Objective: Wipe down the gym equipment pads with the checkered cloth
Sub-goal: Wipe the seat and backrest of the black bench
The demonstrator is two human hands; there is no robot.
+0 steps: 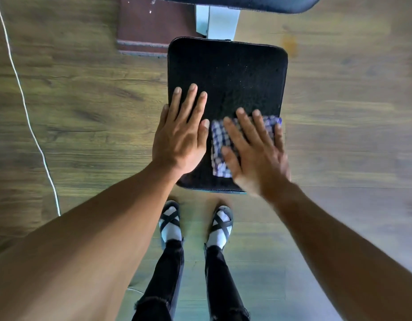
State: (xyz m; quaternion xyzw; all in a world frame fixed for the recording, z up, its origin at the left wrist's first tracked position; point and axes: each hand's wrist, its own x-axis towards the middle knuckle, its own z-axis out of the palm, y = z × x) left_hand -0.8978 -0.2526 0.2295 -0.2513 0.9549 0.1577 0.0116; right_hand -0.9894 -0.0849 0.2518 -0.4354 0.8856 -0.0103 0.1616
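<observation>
Wood-plank floor (84,100) with a white cord (27,107) at left and a reddish mat (149,26) at top. Head view: black seat pad (228,72), second pad (246,3) beyond it. Left hand (179,135) flat on the seat pad's left edge, fingers straight; right hand (253,154), blurred, fingers spread, presses the folded checkered cloth (217,144) onto the pad's near right part.

No readable text, labels or numbers
</observation>
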